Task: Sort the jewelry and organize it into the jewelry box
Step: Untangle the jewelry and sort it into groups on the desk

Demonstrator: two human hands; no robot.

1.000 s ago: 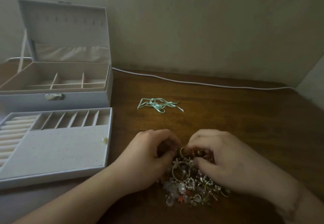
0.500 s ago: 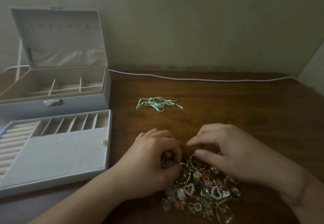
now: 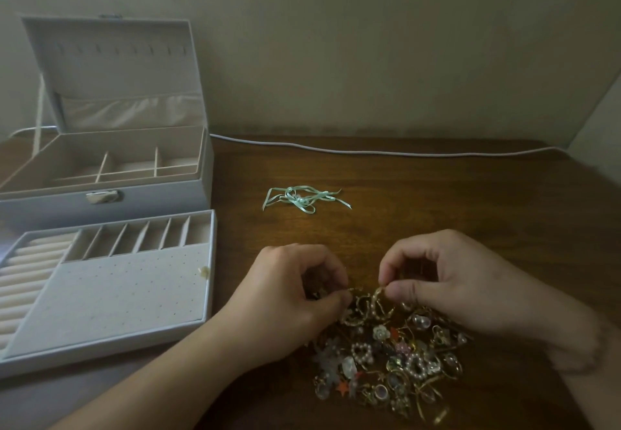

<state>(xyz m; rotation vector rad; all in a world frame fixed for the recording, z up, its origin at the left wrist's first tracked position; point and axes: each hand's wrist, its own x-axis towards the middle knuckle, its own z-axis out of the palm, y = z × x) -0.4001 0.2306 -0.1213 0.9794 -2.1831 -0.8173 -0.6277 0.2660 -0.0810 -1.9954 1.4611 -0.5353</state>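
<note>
Pinching gold hoop (image 3: 378, 295) between thumb and forefinger: right hand (image 3: 453, 281). Left hand (image 3: 289, 298) curled, fingertips nipping small piece at pile's far edge. Jewelry pile (image 3: 386, 359) on wooden table (image 3: 437, 194): tangled gold rings, two pearl hearts, white flower, orange star. One open jewelry box (image 3: 100, 177) far left, one removable tray (image 3: 111, 281) just before it. One mint ribbon (image 3: 302, 198) beyond hands.
</note>
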